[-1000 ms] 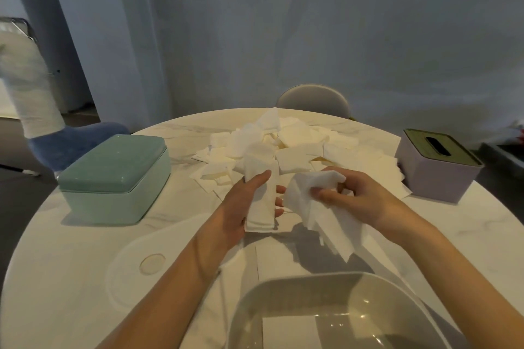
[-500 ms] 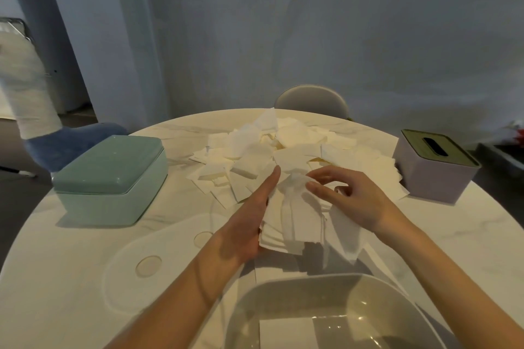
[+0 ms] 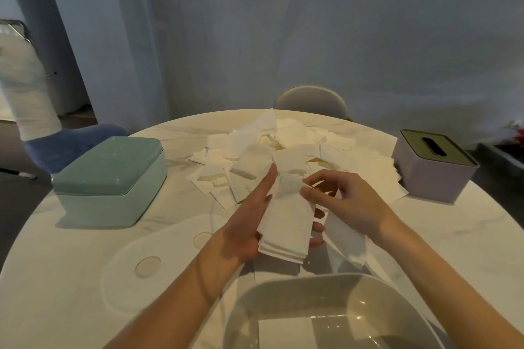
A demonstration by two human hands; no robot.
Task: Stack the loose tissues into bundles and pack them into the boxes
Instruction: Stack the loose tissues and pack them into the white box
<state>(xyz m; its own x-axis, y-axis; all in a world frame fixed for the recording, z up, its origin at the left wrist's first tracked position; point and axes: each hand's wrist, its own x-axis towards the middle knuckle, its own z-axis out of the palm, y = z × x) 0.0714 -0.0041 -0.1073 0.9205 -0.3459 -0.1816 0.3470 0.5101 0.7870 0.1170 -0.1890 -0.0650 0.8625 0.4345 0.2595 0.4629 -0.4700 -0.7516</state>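
Here left hand (image 3: 243,231) fingers cradle the bundle (image 3: 285,228); right hand (image 3: 347,204) pinches its top, palm hidden

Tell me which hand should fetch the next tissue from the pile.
Right. The left hand cradles the bundle, so it is occupied. The right hand only pinches one tissue and lies beside the pile.

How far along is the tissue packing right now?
Early on. Done: one folded tissue lies in the open grey box nearest the camera. In hand: the left hand holds a small bundle while the right hand lays another tissue on top. Left: a big loose pile covers mid-table, and the green box and purple box are shut.
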